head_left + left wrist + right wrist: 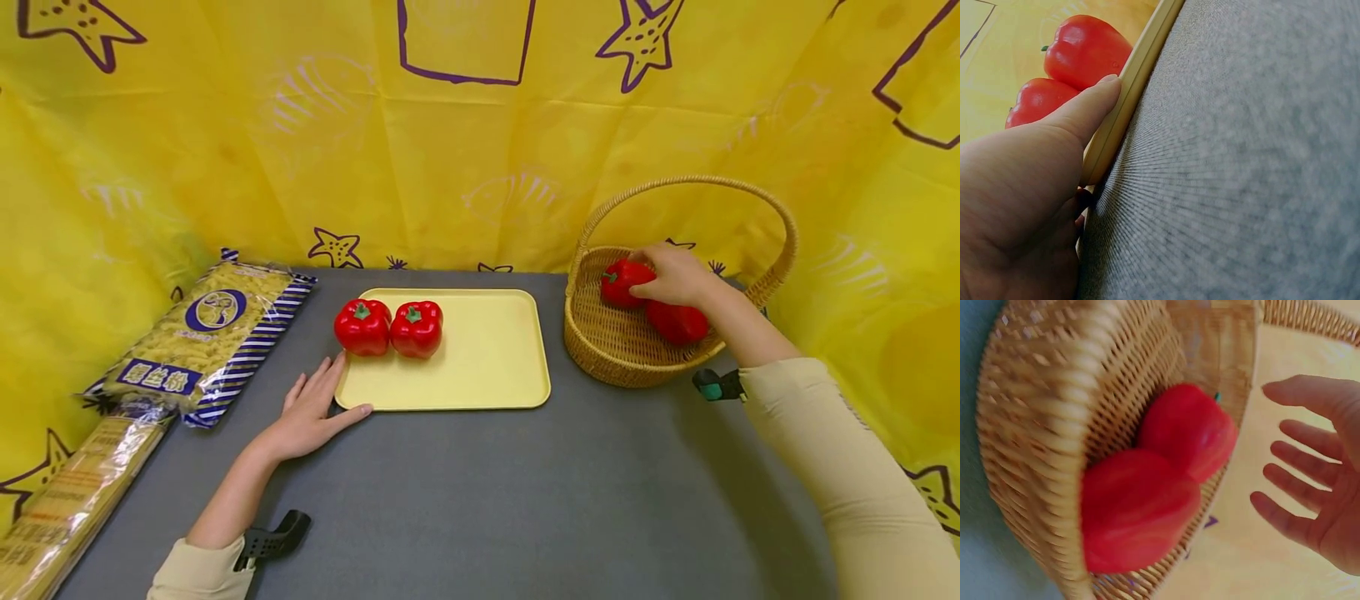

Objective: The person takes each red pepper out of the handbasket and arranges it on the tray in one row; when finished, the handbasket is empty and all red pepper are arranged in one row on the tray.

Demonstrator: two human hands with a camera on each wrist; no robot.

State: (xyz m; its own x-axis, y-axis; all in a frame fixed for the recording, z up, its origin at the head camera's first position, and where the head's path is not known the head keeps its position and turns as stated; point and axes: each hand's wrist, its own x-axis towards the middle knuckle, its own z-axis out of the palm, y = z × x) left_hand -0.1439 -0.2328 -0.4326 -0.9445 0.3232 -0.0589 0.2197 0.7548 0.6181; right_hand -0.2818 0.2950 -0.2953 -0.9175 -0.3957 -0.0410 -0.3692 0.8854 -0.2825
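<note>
Two red bell peppers (362, 327) (417, 329) with green stems sit side by side at the left of a yellow tray (491, 350). My left hand (309, 417) rests at the tray's near left corner, fingers straight along the side and thumb on the front rim; the left wrist view shows that thumb (1088, 109) touching the edge. Inside a wicker basket (626, 371) lie two more red peppers (1188, 431) (1141, 509). Above them is my right hand (1329, 469), its fingers spread and apart from the peppers in the right wrist view.
The basket's tall arched handle (690, 179) rises around my right forearm. A bag of spiral pasta (210, 333) and a long pack of noodles (82, 500) lie on the left of the grey table (517, 500). A yellow patterned cloth (450, 167) hangs behind.
</note>
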